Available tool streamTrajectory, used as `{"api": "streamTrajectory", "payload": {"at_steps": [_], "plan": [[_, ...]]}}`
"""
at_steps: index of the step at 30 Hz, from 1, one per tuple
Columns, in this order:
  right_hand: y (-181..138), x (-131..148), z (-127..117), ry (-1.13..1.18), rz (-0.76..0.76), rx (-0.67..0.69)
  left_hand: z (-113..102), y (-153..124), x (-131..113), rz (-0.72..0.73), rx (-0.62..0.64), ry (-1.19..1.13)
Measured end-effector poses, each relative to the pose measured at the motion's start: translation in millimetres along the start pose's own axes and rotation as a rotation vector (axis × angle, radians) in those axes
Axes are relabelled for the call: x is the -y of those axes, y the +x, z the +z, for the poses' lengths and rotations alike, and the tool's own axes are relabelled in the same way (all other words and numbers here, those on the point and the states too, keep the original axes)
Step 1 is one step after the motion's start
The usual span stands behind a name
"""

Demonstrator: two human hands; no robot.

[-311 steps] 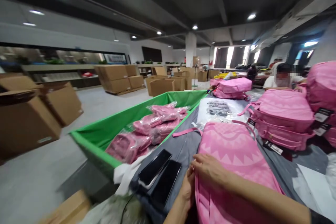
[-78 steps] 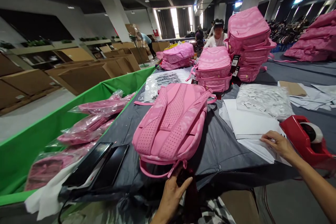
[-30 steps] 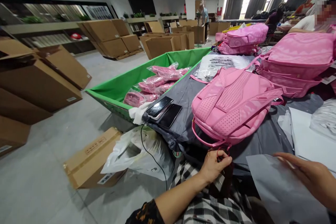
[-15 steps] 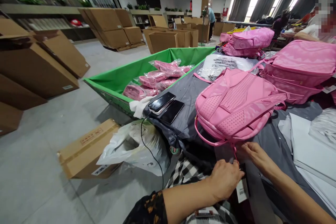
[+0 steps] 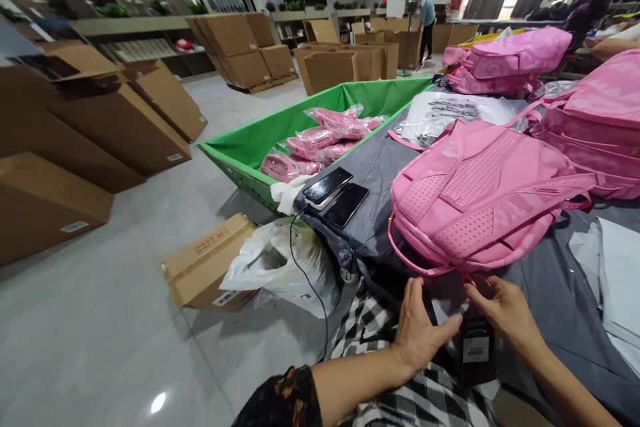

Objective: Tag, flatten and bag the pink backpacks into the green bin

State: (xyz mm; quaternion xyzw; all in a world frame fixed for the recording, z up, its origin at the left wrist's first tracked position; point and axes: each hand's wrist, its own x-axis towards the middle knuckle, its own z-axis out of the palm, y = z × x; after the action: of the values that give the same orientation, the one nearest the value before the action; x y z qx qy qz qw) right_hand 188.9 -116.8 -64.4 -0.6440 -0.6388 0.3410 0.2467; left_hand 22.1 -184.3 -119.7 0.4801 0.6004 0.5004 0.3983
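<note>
A pink backpack (image 5: pixel 480 193) lies on the grey cloth-covered table, its padded straps facing up. My left hand (image 5: pixel 423 330) is just below the backpack's near edge, thumb and fingers spread apart, with nothing visible in it. Beside it, my right hand (image 5: pixel 507 310) pinches at a short pink cord (image 5: pixel 468 277) at that edge; the fingertips are partly hidden. Under my hands hangs a dark tag with a white label (image 5: pixel 476 349), in front of my checked clothing.
Two phones (image 5: pixel 347 205) lie at the table's left edge, a cable hanging down. A green bin (image 5: pixel 235 147) holds pink items in clear plastic. More pink backpacks (image 5: pixel 520 57) stand behind. White sheets (image 5: pixel 620 273) lie right. A white plastic bag (image 5: pixel 285 267) and cartons (image 5: pixel 210 260) are on the floor.
My left hand has let go of the pink cord and opened, moving slightly left. My right hand has come to the cord. The view has turned left, and the tag's label now faces me.
</note>
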Motion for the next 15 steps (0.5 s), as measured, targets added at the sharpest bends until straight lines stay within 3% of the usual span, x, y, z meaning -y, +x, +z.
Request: {"api": "streamTrajectory", "payload": {"at_steps": [4,7,9,11,15], "plan": [[-0.6,2.4,-4.0,-0.022,-0.104,0.004,19.8,5.3,2.5,-0.227,-0.058,-0.498],[-1.3,5.5,-4.2,-0.013,-0.140,-0.018,22.3,4.1,0.8,-0.441,-0.037,-0.786],[-1.5,7.3,-3.1,0.004,-0.138,-0.034,22.1,5.9,-2.9,-0.528,0.008,-0.852],[-1.1,8.0,-2.8,0.005,-0.134,-0.040,23.7,11.3,-7.2,-0.513,0.041,-0.878],[1.5,3.4,-12.2,-0.055,-0.174,0.063,32.3,26.1,-8.7,-0.493,-0.010,-0.848]]}}
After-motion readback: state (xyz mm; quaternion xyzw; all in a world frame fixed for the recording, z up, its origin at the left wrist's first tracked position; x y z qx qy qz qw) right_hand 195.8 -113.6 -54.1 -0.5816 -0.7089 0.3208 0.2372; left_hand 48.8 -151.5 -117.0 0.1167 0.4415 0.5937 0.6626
